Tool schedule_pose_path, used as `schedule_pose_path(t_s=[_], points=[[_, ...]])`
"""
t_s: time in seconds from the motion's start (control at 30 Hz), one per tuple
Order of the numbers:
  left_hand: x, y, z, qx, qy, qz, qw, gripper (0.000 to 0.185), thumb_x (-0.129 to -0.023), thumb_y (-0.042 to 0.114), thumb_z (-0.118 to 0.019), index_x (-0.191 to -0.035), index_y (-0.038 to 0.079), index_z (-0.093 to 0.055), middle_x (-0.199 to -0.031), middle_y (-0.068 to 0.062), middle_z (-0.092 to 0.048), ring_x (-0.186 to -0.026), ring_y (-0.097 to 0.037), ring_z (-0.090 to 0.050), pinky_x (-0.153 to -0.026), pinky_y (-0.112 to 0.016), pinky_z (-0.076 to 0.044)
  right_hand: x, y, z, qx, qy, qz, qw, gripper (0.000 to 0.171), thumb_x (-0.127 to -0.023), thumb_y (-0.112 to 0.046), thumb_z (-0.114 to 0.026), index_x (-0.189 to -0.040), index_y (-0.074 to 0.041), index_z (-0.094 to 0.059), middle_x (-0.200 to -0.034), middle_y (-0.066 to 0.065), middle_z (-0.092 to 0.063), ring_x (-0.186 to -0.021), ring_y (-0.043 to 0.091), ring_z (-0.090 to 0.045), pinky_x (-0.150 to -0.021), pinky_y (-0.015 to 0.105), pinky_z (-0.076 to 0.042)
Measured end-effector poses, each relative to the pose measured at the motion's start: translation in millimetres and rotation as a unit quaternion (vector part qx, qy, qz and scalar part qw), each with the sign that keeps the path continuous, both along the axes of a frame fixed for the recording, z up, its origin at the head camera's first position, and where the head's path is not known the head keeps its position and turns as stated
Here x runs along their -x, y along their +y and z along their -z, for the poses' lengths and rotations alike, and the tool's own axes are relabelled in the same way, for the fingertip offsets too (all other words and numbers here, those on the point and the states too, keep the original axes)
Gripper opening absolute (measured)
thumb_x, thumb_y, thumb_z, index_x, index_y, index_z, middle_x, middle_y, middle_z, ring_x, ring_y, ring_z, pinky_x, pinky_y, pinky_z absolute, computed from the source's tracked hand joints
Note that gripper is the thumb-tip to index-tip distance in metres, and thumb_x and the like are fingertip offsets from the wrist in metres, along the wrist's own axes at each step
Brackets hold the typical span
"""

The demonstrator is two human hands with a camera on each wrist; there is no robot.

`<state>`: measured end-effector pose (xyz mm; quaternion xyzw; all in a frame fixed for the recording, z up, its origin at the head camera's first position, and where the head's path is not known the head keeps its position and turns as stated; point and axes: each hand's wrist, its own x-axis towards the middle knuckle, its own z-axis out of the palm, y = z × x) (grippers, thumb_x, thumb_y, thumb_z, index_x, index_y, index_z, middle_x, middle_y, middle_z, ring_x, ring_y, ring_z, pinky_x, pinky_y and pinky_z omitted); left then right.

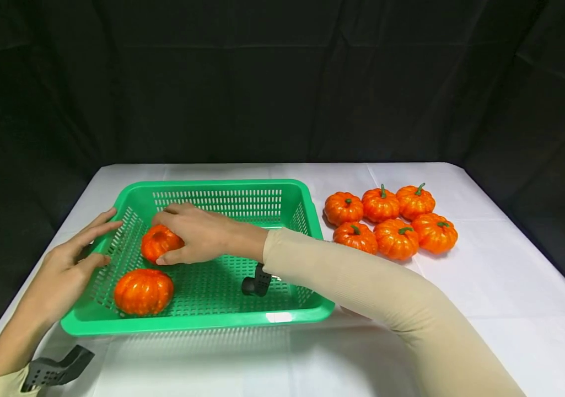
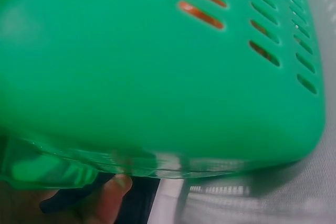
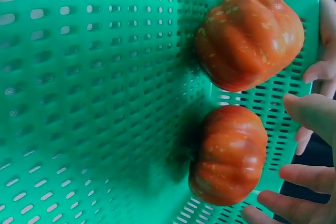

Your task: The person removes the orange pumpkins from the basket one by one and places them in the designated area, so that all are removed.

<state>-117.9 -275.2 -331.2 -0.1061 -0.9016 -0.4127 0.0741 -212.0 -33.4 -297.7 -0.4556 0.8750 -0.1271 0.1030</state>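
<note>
Two pumpkins are sitting in the basket; I am watching the right hand cupping the far pumpkin with fingers curled; the left hand, fingers straight, is bracing the basket's wall; six pumpkins are waiting beside it.

We see a bright green basket with rows of slotted holes, on a white tablecloth. Inside the basket lie two glossy orange ribbed pumpkins. Right of the basket, six more orange pumpkins have dark green stems. Behind the basket hangs black cloth; over it reaches a beige sleeve.
</note>
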Motion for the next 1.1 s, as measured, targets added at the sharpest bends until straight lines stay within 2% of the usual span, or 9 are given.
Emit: schedule_pose_path(t_s=[0.17, 0.27, 0.4, 0.6, 0.77, 0.97, 1.1], points=[[-0.3, 0, 0.8, 0.001, 0.003, -0.002, 1.0, 0.053, -0.102, -0.002, -0.05, -0.154, 0.002, -0.048, -0.169, -0.004, -0.027, -0.154, -0.038, -0.021, -0.121, -0.063, -0.013, -0.7, -1, 2.1, -0.013, -0.011, 0.011, 1.0, 0.074, -0.097, -0.048, -0.071, -0.157, -0.015, -0.043, -0.16, 0.006, -0.039, -0.139, 0.019, -0.04, -0.097, 0.029, -0.05], [-0.8, -1, 1.1, -0.002, 0.001, -0.004, 1.0, 0.052, -0.102, -0.002, -0.05, -0.154, 0.001, -0.048, -0.17, -0.004, -0.027, -0.154, -0.038, -0.021, -0.121, -0.063, -0.014, -0.7, -1, 5.4, -0.022, -0.025, 0.009, 0.999, 0.077, -0.095, -0.049, -0.072, -0.159, -0.018, -0.041, -0.161, 0.006, -0.036, -0.138, 0.018, -0.04, -0.095, 0.029, -0.051], [-0.9, -1, 1.1, -0.006, 0.0, -0.004, 1.0, 0.053, -0.102, -0.002, -0.05, -0.155, 0.002, -0.047, -0.17, -0.003, -0.025, -0.154, -0.038, -0.02, -0.118, -0.068, -0.013, -0.1, -1, 9.8, -0.021, -0.028, 0.004, 0.999, 0.073, -0.094, -0.046, -0.075, -0.156, -0.022, -0.045, -0.159, 0.006, -0.038, -0.133, 0.018, -0.041, -0.09, 0.027, -0.052], [0.4, -1, 1.7, -0.005, 0.005, -0.001, 1.0, 0.053, -0.102, -0.002, -0.05, -0.154, 0.003, -0.048, -0.17, -0.004, -0.026, -0.154, -0.039, -0.02, -0.119, -0.067, -0.012, 2.1, -1, 14.2, -0.033, -0.008, 0.005, 0.999, 0.073, -0.093, -0.044, -0.077, -0.154, -0.02, -0.045, -0.157, 0.002, -0.039, -0.13, 0.018, -0.043, -0.092, 0.028, -0.051], [0.1, 0, 2.7, -0.012, 0.003, -0.001, 0.9999, 0.053, -0.101, -0.004, -0.05, -0.154, 0.0, -0.048, -0.17, -0.007, -0.026, -0.154, -0.04, -0.019, -0.119, -0.069, -0.01, 3.4, -3, 19.2, -0.033, -0.015, 0.009, 0.999, 0.07, -0.092, -0.04, -0.079, -0.149, -0.019, -0.042, -0.161, 0.005, -0.036, -0.127, 0.018, -0.046, -0.089, 0.028, -0.052], [-0.2, 1, 2.1, -0.014, 0.003, -0.002, 0.9999, 0.052, -0.102, -0.004, -0.05, -0.154, -0.001, -0.047, -0.17, -0.008, -0.026, -0.153, -0.043, -0.018, -0.117, -0.071, -0.01, 7.2, -1, 20.3, -0.006, -0.017, 0.001, 1.0, 0.061, -0.093, -0.024, -0.08, -0.142, -0.013, -0.047, -0.143, 0.007, -0.049, -0.117, 0.015, -0.052, -0.088, 0.022, -0.05], [-0.7, 2, 2.2, -0.014, 0.002, -0.005, 0.9999, 0.052, -0.101, -0.004, -0.05, -0.153, -0.001, -0.047, -0.17, -0.008, -0.026, -0.153, -0.043, -0.019, -0.117, -0.071, -0.011, 9.1, 1, 18.0, 0.006, -0.029, 0.009, 1.0, 0.067, -0.088, -0.02, -0.084, -0.144, -0.012, -0.048, -0.134, 0.008, -0.049, -0.107, 0.014, -0.053, -0.083, 0.021, -0.05]])
